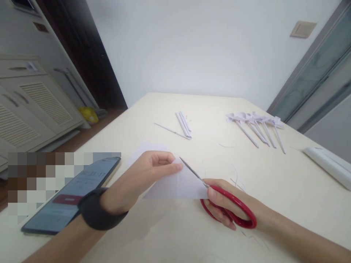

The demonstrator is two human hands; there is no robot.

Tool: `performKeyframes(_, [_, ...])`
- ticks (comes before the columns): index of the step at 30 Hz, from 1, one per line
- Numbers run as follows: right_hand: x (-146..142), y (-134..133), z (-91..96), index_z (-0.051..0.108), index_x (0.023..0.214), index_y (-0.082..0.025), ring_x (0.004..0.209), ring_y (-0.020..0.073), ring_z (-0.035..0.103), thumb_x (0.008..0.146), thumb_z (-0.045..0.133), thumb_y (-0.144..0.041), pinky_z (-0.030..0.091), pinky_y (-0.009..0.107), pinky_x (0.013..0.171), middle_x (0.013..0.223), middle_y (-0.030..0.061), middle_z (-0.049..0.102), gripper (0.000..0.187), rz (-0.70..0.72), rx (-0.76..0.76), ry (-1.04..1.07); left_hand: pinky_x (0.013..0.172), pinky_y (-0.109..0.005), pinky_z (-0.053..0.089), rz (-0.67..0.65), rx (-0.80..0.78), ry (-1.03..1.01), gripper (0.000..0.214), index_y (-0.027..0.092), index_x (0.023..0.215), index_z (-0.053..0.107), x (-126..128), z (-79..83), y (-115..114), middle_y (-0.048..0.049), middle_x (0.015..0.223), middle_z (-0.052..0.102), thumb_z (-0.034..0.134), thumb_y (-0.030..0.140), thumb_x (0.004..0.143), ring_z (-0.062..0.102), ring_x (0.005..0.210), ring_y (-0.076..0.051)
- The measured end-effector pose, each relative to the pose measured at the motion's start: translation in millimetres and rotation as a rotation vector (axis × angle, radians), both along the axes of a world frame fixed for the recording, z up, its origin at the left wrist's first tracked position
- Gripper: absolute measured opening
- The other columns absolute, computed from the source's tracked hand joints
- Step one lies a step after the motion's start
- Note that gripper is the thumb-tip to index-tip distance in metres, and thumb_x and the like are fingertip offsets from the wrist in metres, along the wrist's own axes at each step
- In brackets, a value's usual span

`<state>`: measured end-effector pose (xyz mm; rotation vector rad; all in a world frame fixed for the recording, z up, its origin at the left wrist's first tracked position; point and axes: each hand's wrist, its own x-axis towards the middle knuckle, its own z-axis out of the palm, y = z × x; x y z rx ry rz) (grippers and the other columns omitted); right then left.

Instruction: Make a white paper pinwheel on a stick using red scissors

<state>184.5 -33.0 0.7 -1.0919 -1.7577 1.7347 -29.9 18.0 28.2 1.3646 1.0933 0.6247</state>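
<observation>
My left hand [156, 166] pinches the top of a folded white sheet of paper [170, 188] between thumb and fingers, above the table. In my right hand [222, 197] is a pair of scissors [237, 206] with red handles, the fingers wrapped round the loops. The metal blades lie along the slanted right edge of the paper, their tip close to my left thumb. Whether the blades are closed cannot be made out. Behind my left hand, more white paper [146, 147] lies flat on the table.
Rolled paper sticks [183, 123] lie at mid-table beside a thin strip [167, 128]. Several paper pinwheels on sticks [253, 122] are at the back right. Paper offcuts [238, 179] are scattered near my right hand. A phone [74, 197] is at left; a white roll [329, 164] lies at right.
</observation>
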Motion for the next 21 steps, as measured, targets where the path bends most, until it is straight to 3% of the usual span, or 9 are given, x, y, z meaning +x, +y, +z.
performKeyframes(6, [0.3, -3.7, -0.8, 0.038, 0.076, -0.019, 0.048, 0.0072, 0.035, 0.085, 0.035, -0.059, 0.028, 0.021, 0.046, 0.058, -0.0043, 0.040, 0.042, -0.030, 0.001, -0.039, 0.045, -0.020, 0.028, -0.004, -0.045, 0.033, 0.028, 0.018, 0.063, 0.054, 3.5, 1.7, 0.5, 0.0031, 0.059, 0.053, 0.061, 0.043, 0.072, 0.046, 0.050, -0.011])
performKeyframes(12, [-1.7, -5.7, 1.3, 0.035, 0.075, -0.020, 0.050, 0.0074, 0.038, 0.086, 0.037, -0.057, 0.032, 0.022, 0.051, 0.057, -0.0049, 0.042, 0.039, -0.054, 0.008, -0.101, 0.051, -0.021, 0.033, -0.071, -0.058, -0.005, 0.028, 0.017, 0.067, 0.057, 3.5, 1.7, -0.8, 0.0027, 0.063, 0.056, 0.061, 0.044, 0.074, 0.049, 0.056, -0.011])
performKeyframes(21, [-1.4, -4.5, -2.3, 0.037, 0.073, -0.020, 0.044, 0.0066, 0.035, 0.088, 0.039, -0.053, 0.026, 0.022, 0.046, 0.051, -0.0061, 0.042, 0.036, -0.048, 0.002, -0.065, 0.053, -0.024, 0.034, -0.133, -0.068, -0.003, 0.028, 0.016, 0.072, 0.059, 3.5, -7.2, -1.3, 0.0005, 0.067, 0.058, 0.059, 0.043, 0.076, 0.052, 0.060, -0.014])
